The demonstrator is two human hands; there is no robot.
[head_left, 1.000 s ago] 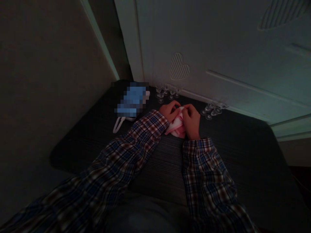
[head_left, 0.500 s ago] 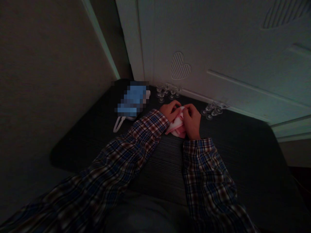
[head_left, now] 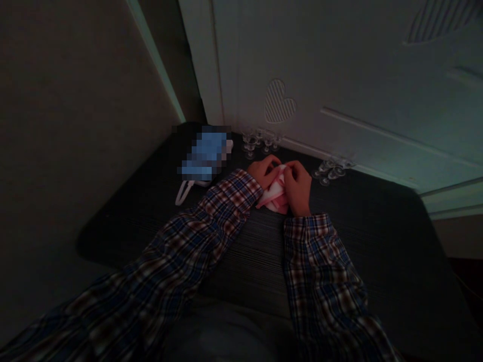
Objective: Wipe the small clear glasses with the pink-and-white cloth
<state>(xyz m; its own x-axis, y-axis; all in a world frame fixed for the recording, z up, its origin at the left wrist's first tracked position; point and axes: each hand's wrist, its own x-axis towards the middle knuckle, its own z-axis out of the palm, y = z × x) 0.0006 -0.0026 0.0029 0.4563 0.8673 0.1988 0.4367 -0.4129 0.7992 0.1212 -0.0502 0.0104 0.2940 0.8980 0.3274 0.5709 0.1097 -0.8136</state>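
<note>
A pink and white cloth (head_left: 276, 193) is bunched between my two hands above the dark table. My left hand (head_left: 264, 170) pinches its upper left side with curled fingers. On the other side, my right hand (head_left: 299, 186) grips the cloth between thumb and bent fingers. The fingertips of both hands come close together at the top of the cloth. Whether anything is wrapped inside the folds, I cannot tell.
Small clear stemmed glasses (head_left: 250, 147) stand behind my left hand. More clear glasses (head_left: 332, 170) cluster to the right, by the white panel (head_left: 339, 75). A device with a blurred blue screen (head_left: 206, 156) and a white strap (head_left: 183, 192) lies left on the dark table (head_left: 370, 226).
</note>
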